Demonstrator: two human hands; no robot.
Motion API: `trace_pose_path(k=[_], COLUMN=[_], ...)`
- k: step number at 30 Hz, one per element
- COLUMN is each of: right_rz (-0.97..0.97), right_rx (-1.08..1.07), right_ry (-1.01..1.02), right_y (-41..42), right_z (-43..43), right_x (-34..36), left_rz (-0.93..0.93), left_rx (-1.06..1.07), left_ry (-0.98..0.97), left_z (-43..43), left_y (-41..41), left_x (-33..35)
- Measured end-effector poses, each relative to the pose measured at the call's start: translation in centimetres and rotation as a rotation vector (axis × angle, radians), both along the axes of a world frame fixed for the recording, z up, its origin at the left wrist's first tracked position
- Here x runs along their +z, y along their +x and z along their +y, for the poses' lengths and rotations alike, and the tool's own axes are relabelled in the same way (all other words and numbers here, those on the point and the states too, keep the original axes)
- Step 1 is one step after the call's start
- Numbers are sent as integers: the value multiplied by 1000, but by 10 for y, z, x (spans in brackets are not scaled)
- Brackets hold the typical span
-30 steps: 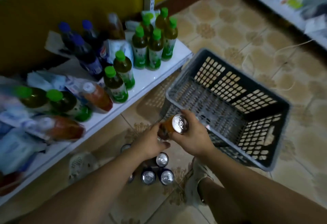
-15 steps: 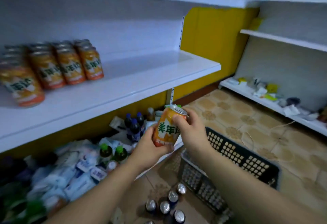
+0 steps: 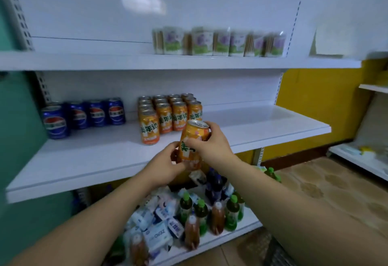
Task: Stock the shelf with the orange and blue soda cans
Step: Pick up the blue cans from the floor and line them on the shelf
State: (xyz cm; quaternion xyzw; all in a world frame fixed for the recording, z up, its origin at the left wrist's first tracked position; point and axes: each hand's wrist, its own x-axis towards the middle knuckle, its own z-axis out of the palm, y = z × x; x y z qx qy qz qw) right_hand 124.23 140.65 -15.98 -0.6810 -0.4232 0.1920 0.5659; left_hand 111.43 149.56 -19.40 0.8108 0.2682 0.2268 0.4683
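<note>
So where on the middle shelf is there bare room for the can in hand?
Bare: the middle shelf right of the orange cans to its end, and the front strip before the blue cans. Crowded: the bottom shelf, full of bottles and packets.

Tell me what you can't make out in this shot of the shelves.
Head view:
- Held orange can: label partly covered by left hand and right hand.
- Top-shelf cartons: blurred, print unreadable.
- Back orange cans: hidden behind front rows, count unclear.
- Bottom-shelf packets: blurred, partly behind left forearm.
</note>
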Motion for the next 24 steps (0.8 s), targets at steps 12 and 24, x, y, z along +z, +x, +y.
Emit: trace_pose_path(k=[12, 24], right_rz=[-83, -159], right_rx=[82, 33], right_ry=[-60, 63], right_y=[4, 29], right_z=[101, 169], right_x=[-30, -59], left_rz=[857, 890], left_rx=[326, 375], left_ry=[523, 580], left_z=[127, 136], left_y=[-50, -42], left_x=[-29, -55])
